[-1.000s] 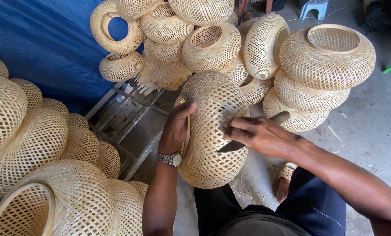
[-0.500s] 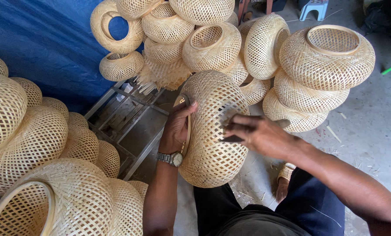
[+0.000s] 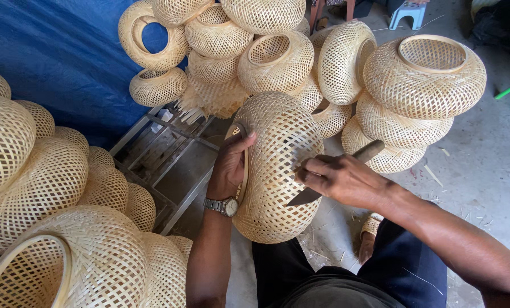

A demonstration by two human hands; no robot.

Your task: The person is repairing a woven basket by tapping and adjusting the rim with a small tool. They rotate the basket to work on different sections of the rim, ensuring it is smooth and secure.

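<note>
A round woven bamboo lampshade (image 3: 278,165) stands on its side in front of me, its open rim turned left. My left hand (image 3: 230,165), with a wristwatch, grips that rim, thumb over the edge. My right hand (image 3: 343,179) rests against the shade's right side and holds a knife (image 3: 307,196) with a wooden handle sticking out to the upper right. The dark blade lies against the weave, pointing down-left.
Finished woven shades are piled at the back (image 3: 272,60), at the right (image 3: 423,77) and at the left (image 3: 33,171). A blue tarp (image 3: 55,51) hangs behind. A grey metal frame (image 3: 164,154) lies on the concrete floor (image 3: 488,165), which carries bamboo scraps.
My right hand has shifted slightly right and down along the shade, and the knife's blade and handle now show more. The left hand keeps its grip on the rim.
</note>
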